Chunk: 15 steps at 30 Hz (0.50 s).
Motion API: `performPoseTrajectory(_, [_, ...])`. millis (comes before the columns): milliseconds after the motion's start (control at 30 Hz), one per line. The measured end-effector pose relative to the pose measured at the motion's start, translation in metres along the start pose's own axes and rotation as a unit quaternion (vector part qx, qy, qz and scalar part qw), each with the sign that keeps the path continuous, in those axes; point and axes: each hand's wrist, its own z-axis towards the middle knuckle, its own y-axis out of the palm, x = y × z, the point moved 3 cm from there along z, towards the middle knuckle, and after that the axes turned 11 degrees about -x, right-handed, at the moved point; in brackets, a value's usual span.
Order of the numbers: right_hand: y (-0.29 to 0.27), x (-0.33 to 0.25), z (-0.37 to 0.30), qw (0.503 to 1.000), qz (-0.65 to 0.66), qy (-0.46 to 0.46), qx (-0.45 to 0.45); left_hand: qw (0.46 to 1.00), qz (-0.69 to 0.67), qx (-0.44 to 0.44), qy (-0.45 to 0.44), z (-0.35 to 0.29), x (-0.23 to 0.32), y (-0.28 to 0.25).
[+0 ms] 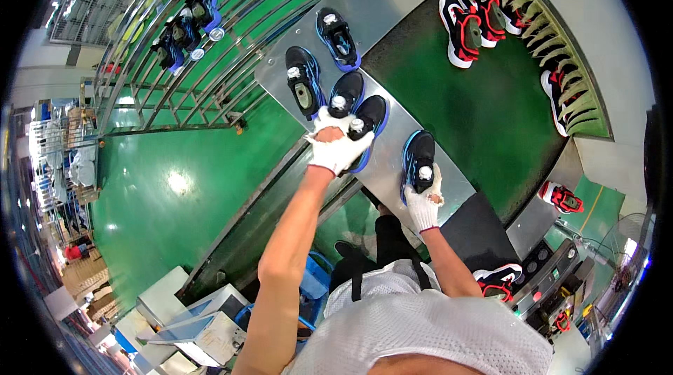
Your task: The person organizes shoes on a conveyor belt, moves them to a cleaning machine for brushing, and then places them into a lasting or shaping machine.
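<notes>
My left hand [332, 144], in a white knit glove with worn-through spots, grips the near ends of two black sneakers with blue-purple soles. One is the left sneaker [348, 86] of that pair, the other the right sneaker [374, 114]; both lie on a metal table [392, 112]. My right hand [425, 203], gloved alike, is closed on the near end of a single black-and-blue sneaker [420, 151] closer to me. White wads sit in the shoes' openings. Beyond my left hand lie another black sneaker [303, 84] and a farther one [338, 38]. Fingers under the shoes are hidden.
A green conveyor belt [427, 87] runs along the table's right, carrying black, red and white sneakers [463, 31] by a fringed tunnel opening [554, 38]. A metal rack [210, 87] with dark shoes [186, 28] stands at left. A red sneaker [561, 196] lies right, near a machine [547, 277].
</notes>
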Motion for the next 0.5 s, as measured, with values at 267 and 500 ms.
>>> performPoseTrajectory(267, [0.005, 0.005, -0.002, 0.999, -0.035, -0.038, 0.000, 0.994, -0.103, 0.009, 0.035, -0.012, -0.012, 0.003])
performPoseTrajectory(500, [-0.027, 0.003, -0.003, 0.996, -0.079, 0.037, -0.018, 0.976, -0.197, 0.092, -0.009, -0.115, -0.005, 0.069])
